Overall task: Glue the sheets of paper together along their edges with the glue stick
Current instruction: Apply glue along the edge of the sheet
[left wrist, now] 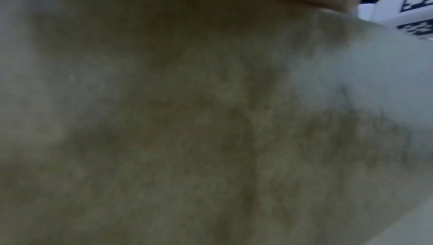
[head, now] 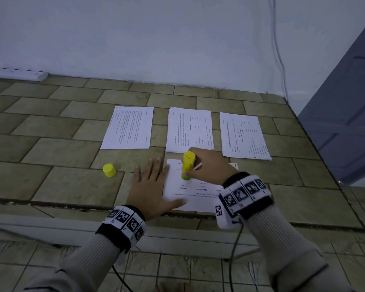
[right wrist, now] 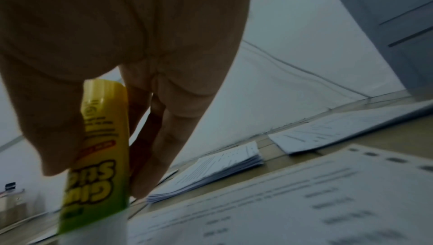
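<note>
On nearest sheet: left hand flat, pinning it; right hand gripping glue stick, mid-swipe prob. Next: keep tip along the edge.

Plain indoor room, likely a home, tiled floor, bare white wall, power strip at its foot, grey door, loose cable

Before you, nearest: one sheet on the tiled ledge. On it, your left hand at its left edge; glue stick at its far edge, upright. Cap left of the sheet. Beyond, three paper stacks in a row: left stack, middle stack, right stack. Wall farthest.
</note>
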`<state>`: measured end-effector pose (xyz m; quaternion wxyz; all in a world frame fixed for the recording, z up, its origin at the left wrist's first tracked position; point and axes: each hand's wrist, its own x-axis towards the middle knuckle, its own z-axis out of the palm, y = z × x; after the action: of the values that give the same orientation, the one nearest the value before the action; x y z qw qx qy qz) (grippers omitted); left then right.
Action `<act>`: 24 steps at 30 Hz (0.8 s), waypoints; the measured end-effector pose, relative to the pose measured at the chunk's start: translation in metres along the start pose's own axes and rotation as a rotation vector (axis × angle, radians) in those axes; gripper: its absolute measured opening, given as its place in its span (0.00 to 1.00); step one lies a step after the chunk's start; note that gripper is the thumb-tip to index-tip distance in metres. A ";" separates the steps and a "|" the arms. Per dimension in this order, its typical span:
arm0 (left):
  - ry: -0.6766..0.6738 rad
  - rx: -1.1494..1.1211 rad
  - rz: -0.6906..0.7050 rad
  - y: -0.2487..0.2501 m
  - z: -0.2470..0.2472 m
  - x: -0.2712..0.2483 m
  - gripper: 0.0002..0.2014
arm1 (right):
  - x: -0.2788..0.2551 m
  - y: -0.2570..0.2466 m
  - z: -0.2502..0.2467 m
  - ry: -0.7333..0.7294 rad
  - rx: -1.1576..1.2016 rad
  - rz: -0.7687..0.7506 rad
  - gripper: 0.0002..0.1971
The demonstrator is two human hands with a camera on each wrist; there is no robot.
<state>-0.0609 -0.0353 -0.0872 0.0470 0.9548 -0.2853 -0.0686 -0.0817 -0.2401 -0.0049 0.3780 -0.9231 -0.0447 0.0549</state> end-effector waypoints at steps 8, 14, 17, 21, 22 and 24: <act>0.003 0.004 -0.004 0.000 0.001 0.001 0.68 | -0.060 0.021 -0.002 -0.098 0.168 -0.070 0.10; -0.012 0.019 -0.011 0.000 0.001 0.001 0.69 | -0.064 0.020 -0.001 -0.077 0.164 -0.113 0.10; -0.012 0.018 -0.011 0.001 -0.001 0.001 0.69 | -0.051 0.021 -0.005 -0.049 0.135 -0.113 0.09; -0.030 0.019 -0.023 0.002 -0.002 -0.001 0.69 | -0.022 0.029 -0.017 0.023 0.137 -0.067 0.09; -0.032 0.023 -0.025 0.002 -0.002 -0.001 0.69 | -0.014 0.031 -0.020 0.046 0.135 -0.061 0.08; -0.036 0.025 -0.026 0.002 -0.002 0.000 0.69 | 0.001 0.035 -0.026 0.083 0.104 -0.040 0.08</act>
<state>-0.0618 -0.0364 -0.0845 0.0288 0.9576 -0.2745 -0.0829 -0.0760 -0.2826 -0.0112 0.4280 -0.9026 -0.0445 0.0115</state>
